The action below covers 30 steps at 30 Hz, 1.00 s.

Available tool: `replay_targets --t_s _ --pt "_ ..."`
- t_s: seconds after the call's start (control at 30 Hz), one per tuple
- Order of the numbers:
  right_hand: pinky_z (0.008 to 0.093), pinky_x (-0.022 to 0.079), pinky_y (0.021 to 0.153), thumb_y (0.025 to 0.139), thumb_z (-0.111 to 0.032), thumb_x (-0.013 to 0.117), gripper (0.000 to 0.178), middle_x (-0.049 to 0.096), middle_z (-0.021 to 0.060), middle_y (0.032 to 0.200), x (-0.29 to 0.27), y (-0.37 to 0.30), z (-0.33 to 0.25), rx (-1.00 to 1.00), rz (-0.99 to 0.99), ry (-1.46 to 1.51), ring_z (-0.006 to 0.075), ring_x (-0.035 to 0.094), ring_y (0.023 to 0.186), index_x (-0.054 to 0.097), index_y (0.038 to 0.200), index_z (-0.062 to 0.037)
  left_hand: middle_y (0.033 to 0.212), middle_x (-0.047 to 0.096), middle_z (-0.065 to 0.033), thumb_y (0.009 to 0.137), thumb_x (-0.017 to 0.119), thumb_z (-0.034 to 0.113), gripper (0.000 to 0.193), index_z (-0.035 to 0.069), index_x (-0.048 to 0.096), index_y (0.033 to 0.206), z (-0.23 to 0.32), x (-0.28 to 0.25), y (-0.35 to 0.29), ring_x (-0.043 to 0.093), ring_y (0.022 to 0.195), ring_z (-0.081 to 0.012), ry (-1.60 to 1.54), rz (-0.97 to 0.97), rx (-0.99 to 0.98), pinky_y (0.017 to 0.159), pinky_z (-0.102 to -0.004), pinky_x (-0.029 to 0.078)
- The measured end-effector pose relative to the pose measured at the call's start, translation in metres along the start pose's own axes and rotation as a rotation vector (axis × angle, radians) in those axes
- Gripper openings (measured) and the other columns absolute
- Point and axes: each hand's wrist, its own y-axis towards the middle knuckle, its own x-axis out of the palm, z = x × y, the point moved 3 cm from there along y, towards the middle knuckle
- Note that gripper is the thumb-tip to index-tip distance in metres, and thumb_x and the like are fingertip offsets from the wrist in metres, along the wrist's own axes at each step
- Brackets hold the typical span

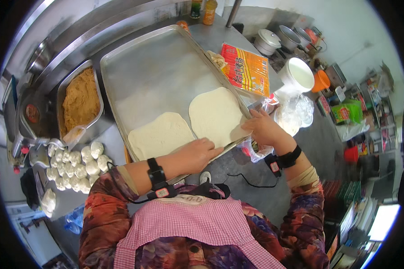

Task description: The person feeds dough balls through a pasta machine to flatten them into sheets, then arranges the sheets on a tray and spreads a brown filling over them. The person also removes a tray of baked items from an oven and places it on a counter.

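Two flat pale dough sheets lie on a large metal baking tray (148,62). The right dough sheet (215,112) is rounded and reaches the tray's near right corner. Beside it rests the left dough sheet (159,134), its near edge partly hidden by my left forearm. My left hand (197,152) is closed at the near edge of the right sheet, its fingertips on the dough. At that sheet's right edge, by the tray rim, my right hand (262,127) pinches the dough between thumb and fingers, and the edge there looks slightly raised.
Left of the tray stands a metal pan (101,101) of brown crumbly filling (81,101). Several dough balls (74,168) sit nearer me. An orange-red package (246,69) lies to the right, near a white bucket (296,76) and plastic bags (296,112). Bottles (209,12) stand at the back.
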Motion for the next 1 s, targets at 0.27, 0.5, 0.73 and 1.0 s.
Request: replay_targets --t_s 0.27,0.5,0.73,1.0 --pt "0.0466 0.035 0.104 0.082 -0.020 0.058 0.050 0.047 0.0289 0.126 -0.007 0.077 -0.023 0.032 0.416 0.290 0.0453 0.040 0.123 0.048 0.126 0.0009 0.092 0.061 -0.0198 0.087 0.054 0.019 0.024 -0.001 0.061 0.097 -0.078 -0.048 0.026 0.056 0.090 -0.0373 0.338 0.357 -0.714 0.080 -0.0447 0.046" --pt "0.0531 0.027 0.108 0.084 -0.038 0.058 0.065 0.036 0.0291 0.138 0.012 0.110 -0.021 -0.124 0.131 0.156 0.0468 0.030 0.132 0.041 0.134 0.0002 0.082 0.062 -0.0163 0.073 0.067 0.013 0.018 0.001 0.056 0.080 -0.096 -0.036 0.038 0.059 0.080 -0.0340 0.099 0.538 -0.900 0.071 -0.0411 0.048" --pt "0.0555 0.025 0.107 0.085 -0.045 0.056 0.069 0.034 0.0243 0.142 0.010 0.103 -0.063 -0.406 0.141 0.162 0.0440 0.029 0.133 0.040 0.135 -0.0009 0.079 0.062 -0.0125 0.072 0.068 0.015 0.014 0.005 0.063 0.079 -0.119 -0.058 0.003 0.059 0.078 -0.0310 0.051 0.569 -0.973 0.069 -0.0389 0.048" --pt "0.0537 0.025 0.108 0.086 -0.051 0.054 0.069 0.037 0.0235 0.139 0.021 0.068 -0.068 -0.624 0.018 0.207 0.0407 0.029 0.133 0.044 0.133 -0.0003 0.084 0.061 -0.0097 0.077 0.065 0.015 0.011 0.006 0.068 0.082 -0.102 -0.056 -0.002 0.055 0.091 -0.0307 0.432 0.476 -0.771 0.079 -0.0400 0.046"
